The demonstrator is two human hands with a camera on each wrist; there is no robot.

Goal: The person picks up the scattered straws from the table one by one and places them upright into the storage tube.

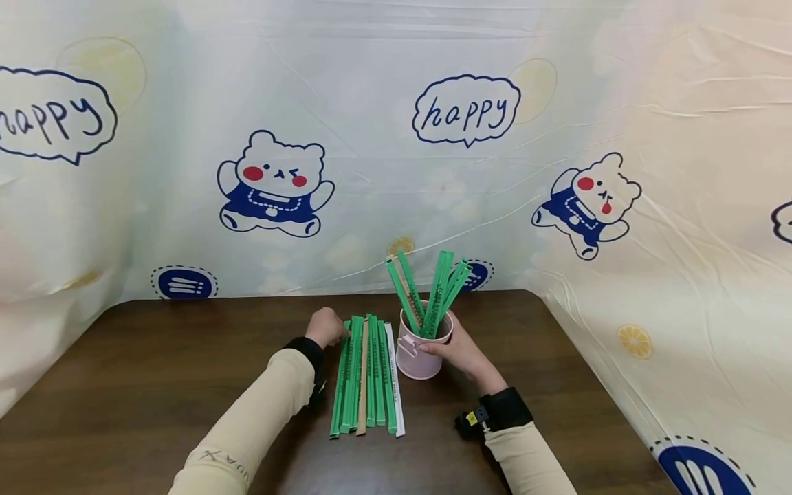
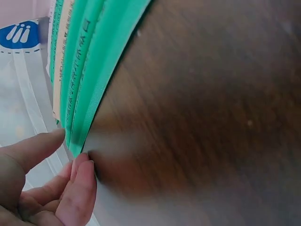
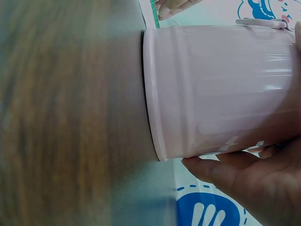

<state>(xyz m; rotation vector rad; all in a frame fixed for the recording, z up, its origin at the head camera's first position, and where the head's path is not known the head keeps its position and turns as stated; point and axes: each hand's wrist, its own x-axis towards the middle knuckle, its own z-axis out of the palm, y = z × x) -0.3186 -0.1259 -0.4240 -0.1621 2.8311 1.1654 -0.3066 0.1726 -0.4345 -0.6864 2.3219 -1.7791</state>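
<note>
Several long, slim green paper-wrapped sticks (image 1: 353, 371) with dark printing lie side by side on the table, with a tan one (image 1: 363, 378) and a white one (image 1: 394, 385) among them. At the far end of the leftmost green stick is my left hand (image 1: 326, 327). In the left wrist view, its fingertips (image 2: 84, 167) touch that end, while the thumb stands a little apart. My right hand (image 1: 459, 347) holds a small pink bucket (image 3: 221, 89) around its side. Green wrapped sticks (image 1: 437, 295) and a tan one stand tilted in the bucket.
The brown wooden table (image 1: 185, 385) reaches back to a pale printed backdrop (image 1: 383, 137) with bears and "happy" bubbles. The bucket stands upright on the table, close to the right of the white stick. A small handle (image 1: 408, 345) hangs on the bucket's front.
</note>
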